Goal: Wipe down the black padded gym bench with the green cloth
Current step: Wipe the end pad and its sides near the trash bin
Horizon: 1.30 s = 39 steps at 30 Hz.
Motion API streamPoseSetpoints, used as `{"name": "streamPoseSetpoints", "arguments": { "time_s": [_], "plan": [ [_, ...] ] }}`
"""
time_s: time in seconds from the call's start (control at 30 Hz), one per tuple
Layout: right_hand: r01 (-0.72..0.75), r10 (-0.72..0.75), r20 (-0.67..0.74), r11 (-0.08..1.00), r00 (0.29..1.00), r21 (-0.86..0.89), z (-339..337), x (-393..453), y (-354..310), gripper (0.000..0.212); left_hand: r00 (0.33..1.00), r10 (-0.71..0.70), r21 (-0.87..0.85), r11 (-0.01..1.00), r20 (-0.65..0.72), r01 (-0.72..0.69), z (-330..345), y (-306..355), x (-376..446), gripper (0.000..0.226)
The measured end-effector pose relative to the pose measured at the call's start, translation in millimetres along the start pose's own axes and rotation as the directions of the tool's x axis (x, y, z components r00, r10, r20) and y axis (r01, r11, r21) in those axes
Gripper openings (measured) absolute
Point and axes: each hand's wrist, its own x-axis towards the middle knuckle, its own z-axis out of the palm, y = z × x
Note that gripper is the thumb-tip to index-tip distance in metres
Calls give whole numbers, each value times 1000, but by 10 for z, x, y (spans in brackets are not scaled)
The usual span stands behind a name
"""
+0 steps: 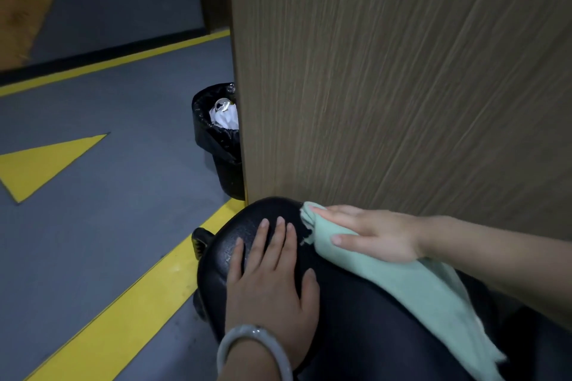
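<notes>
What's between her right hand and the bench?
The green cloth: the head view shows the right hand pressing it flat onto the black bench. The left hand rests straight on the padding.

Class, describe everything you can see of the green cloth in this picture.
The green cloth is pale mint, soft and towel-like, with a frayed edge. It lies draped over the rounded end of the black padded bench, bunched near the wooden panel and trailing toward the lower right. The right hand presses on it with flat fingers; the left hand rests on the bench beside it, apart from it.
</notes>
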Motion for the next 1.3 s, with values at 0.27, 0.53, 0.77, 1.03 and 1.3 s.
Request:
{"name": "streamPoseSetpoints", "arguments": {
  "time_s": [0.27,0.53,0.77,1.03,1.3],
  "plan": [
    [109,-103,-82,991,991,74,1,351,-133,48,1000,-1,-18,1000,22,2,16,-23,5,66],
    [43,-48,-20,978,999,-204,109,-343,-82,52,1000,4,31,1000,6,-4,9,-12,-17,63],
    [96,-98,-4,978,995,-184,-25,124,-182,53,1000,-5,0,1000,6,5,30,-19,-7,66],
    [164,-176,-37,962,984,-219,5,88,-133,54,1000,7,-1,1000,22,-7,38,-37,-8,67],
    [170,-163,48,943,985,-285,38,-372,131,61,1000,-13,-24,1000,-8,13,45,-22,-1,66]
  ]
}}
